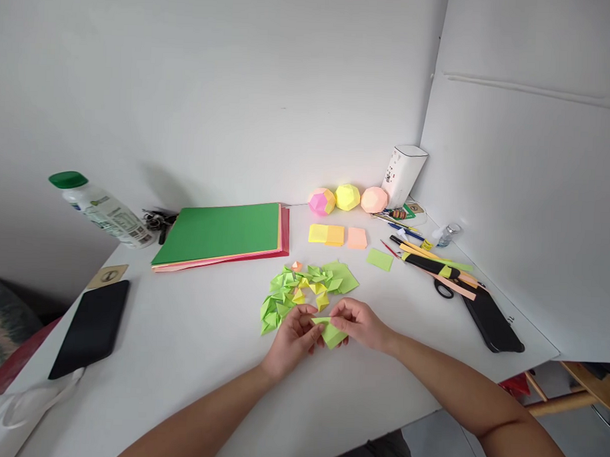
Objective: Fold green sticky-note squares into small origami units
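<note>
Now held: folded green paper (330, 333), lower centre of frame, just above the white table (191, 344).
Left hand (294, 338): fingertips pinched on its left end.
Right hand (362, 324): fingertips pinched on its right edge.
Long axis: left to right, between both hands.
Just above in frame: pile of folded pieces (303, 292).

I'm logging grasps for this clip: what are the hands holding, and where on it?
Both hands share one folded light-green paper piece: the left hand pinches its left end, the right hand its upper right edge.
</note>
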### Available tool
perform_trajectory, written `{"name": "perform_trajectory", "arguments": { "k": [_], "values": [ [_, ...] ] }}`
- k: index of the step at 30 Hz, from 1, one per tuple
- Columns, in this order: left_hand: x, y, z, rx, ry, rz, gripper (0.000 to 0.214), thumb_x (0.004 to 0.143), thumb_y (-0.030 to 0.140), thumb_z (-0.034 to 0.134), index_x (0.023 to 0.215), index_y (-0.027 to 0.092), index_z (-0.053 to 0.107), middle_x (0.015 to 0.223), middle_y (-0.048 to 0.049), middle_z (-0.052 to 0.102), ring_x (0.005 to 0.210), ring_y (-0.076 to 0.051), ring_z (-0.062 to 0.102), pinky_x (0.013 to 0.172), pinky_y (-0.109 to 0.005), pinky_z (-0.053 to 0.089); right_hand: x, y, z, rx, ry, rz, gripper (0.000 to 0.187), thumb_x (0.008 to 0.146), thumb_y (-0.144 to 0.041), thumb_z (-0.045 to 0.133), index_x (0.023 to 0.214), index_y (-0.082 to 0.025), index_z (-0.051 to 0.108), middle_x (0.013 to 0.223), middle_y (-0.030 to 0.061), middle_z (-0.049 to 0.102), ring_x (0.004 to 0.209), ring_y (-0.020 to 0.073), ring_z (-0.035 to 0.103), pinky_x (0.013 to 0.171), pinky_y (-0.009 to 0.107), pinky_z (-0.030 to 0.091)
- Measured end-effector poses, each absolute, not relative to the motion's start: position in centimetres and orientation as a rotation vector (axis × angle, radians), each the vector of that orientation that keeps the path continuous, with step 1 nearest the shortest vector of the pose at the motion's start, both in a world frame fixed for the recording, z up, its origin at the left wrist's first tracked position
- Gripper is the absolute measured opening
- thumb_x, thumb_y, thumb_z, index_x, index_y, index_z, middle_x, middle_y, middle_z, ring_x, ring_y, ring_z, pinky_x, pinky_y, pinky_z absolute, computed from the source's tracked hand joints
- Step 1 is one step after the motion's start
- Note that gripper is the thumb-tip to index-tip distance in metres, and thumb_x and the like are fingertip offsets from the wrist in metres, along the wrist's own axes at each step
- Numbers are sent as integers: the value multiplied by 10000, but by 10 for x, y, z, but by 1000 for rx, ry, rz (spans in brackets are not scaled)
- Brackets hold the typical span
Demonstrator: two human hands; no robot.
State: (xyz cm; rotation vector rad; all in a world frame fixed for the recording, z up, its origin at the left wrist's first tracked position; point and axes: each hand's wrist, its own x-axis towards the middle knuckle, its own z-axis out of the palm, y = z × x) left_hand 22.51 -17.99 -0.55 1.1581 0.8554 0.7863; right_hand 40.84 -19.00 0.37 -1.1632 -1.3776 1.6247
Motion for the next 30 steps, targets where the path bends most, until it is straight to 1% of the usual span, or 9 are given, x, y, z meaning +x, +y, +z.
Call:
{"name": "perform_trajectory", "arguments": {
  "k": [4,7,11,16,19,22,26,28,30],
  "values": [
    [225,-180,-9,1154,845,841,335,775,374,602,975,206,393,562,82,506,478,-100,533,419,-196,413,412,-186,7,-1094,-1305,1794,313,790,-431,601,885,-170,458,668,5,652,533,144,634,449,218,451],
    [224,-180,-12,1158,834,854,323,786,360,593,994,208,398,581,82,490,492,-101,537,423,-200,419,413,-184,12,-1088,-1244,1894,334,822,-489,532,834,-167,444,648,15,651,526,152,638,420,207,435],
    [223,-183,-16,1184,805,852,297,807,342,574,1006,214,395,602,81,478,489,-89,512,433,-203,415,413,-183,16,-1111,-1209,1990,377,842,-529,467,786,-157,459,578,-1,609,453,128,603,326,166,317],
    [223,-186,-21,1261,780,849,260,827,332,553,998,214,397,646,65,481,532,-83,494,480,-206,406,417,-182,16,-1108,-1169,2183,349,772,-493,594,806,-173,461,599,-30,583,425,89,558,316,155,264],
    [222,-187,-23,1310,781,867,256,830,337,549,1007,213,413,699,45,472,571,-81,468,507,-206,397,419,-182,18,-1155,-1170,2273,342,728,-441,667,830,-173,481,590,-56,528,401,49,487,323,140,224],
    [222,-187,-22,1331,791,876,257,827,354,550,1005,214,427,703,45,432,569,-80,425,509,-204,388,419,-183,19,-1156,-1168,2261,340,706,-391,705,872,-170,506,616,-67,485,413,19,414,346,133,209],
    [222,-186,-16,1266,776,836,255,833,400,524,982,220,420,708,42,412,563,-88,404,488,-203,384,418,-183,17,-1170,-1151,2190,468,637,-340,763,1013,-191,526,705,-60,486,438,15,403,355,140,227],
    [221,-186,-14,1233,773,831,227,836,404,518,919,218,417,717,38,416,570,-88,399,501,-202,377,417,-183,15,-1198,-1189,2171,414,627,-337,765,938,-164,553,637,-63,482,430,24,394,350,144,220],
    [220,-186,-14,1222,775,842,214,836,397,522,850,212,415,718,35,422,583,-88,393,525,-203,365,416,-184,12,-1236,-1238,2137,320,648,-354,742,785,-147,541,531,-72,461,405,31,362,345,149,204]
  ]
}}
